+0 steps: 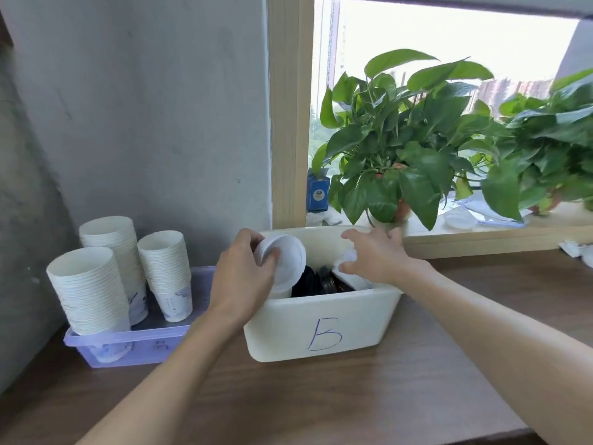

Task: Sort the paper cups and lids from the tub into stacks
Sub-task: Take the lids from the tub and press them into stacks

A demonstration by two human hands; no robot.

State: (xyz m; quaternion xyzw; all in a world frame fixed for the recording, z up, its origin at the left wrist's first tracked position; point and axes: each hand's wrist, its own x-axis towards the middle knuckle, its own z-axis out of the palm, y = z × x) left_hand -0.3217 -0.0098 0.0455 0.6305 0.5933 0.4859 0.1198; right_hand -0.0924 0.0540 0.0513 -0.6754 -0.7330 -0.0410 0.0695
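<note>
Your left hand [244, 277] grips a white lid [285, 261] over the left end of the tub [321, 319] marked B. Your right hand [375, 255] reaches into the tub's right side; whether it holds anything cannot be told. Cup stacks [128, 271] stand beside the tub.

A single large letter "B" is handwritten in blue marker on the near wall of the white rectangular plastic tub [282, 322]. Left of the tub, the translucent purple plastic tray [106, 340] carries a faint blue mark on its front, too pale to read. Behind the tub, a small blue cardboard box [317, 194] shows a round emblem, illegible.
</note>
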